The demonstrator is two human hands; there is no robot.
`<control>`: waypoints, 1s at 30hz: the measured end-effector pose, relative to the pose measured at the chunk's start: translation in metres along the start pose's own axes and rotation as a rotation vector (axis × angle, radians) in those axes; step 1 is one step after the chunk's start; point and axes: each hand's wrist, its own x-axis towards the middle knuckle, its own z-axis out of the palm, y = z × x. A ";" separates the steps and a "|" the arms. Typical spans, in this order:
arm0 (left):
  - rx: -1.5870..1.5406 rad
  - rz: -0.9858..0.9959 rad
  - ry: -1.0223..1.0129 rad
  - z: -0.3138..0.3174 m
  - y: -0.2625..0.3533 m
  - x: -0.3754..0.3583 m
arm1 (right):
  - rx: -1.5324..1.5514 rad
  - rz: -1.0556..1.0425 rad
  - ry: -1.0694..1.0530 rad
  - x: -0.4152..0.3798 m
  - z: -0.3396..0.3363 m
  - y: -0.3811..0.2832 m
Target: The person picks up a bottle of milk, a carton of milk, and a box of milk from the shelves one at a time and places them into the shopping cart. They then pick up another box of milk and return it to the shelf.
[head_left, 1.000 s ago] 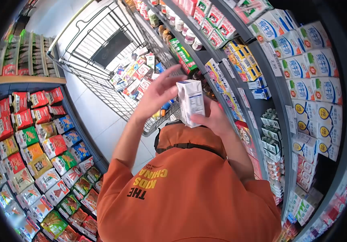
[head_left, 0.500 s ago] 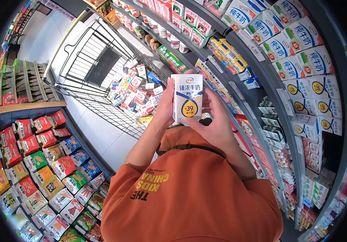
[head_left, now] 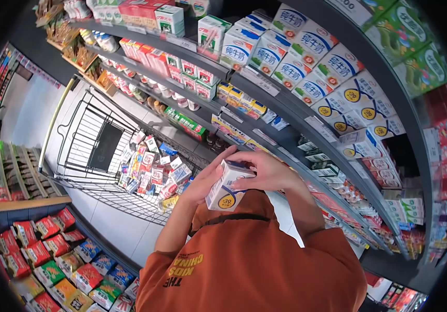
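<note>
Between my two hands is a small white and blue milk carton (head_left: 227,193) with a yellow drop-shaped mark reading 39. It is held in front of my chest, tilted so that part of its top shows. My left hand (head_left: 200,183) supports its left side, the fingers reaching up past the carton's top. The fingers of my right hand (head_left: 270,171) curl round its upper right, with the thumb across the front. Some of the front print is covered by that thumb.
A wire shopping cart (head_left: 96,151) with many small packages (head_left: 150,166) stands ahead to the left. Shelves of milk cartons (head_left: 314,65) rise along the right, including ones with the same 39 mark (head_left: 356,95). A bin of bagged snacks (head_left: 52,249) is at lower left.
The carton, upright and facing me before, is now tipped and lower. My right hand has moved over its top right, and the view has turned towards the right-hand shelves.
</note>
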 end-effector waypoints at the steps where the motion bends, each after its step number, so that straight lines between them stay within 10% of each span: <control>1: 0.029 -0.016 0.007 0.003 0.003 0.001 | 0.017 -0.023 0.017 -0.003 0.001 0.002; 16: 0.213 -0.132 0.031 0.008 -0.026 0.023 | -0.290 -0.087 0.435 -0.076 -0.009 -0.005; 24: 0.316 -0.347 0.054 -0.007 -0.029 0.028 | -0.627 -0.089 1.160 -0.215 -0.044 -0.053; 30: 0.357 -0.379 0.103 -0.006 -0.040 0.031 | -0.763 -0.142 1.269 -0.203 -0.076 -0.081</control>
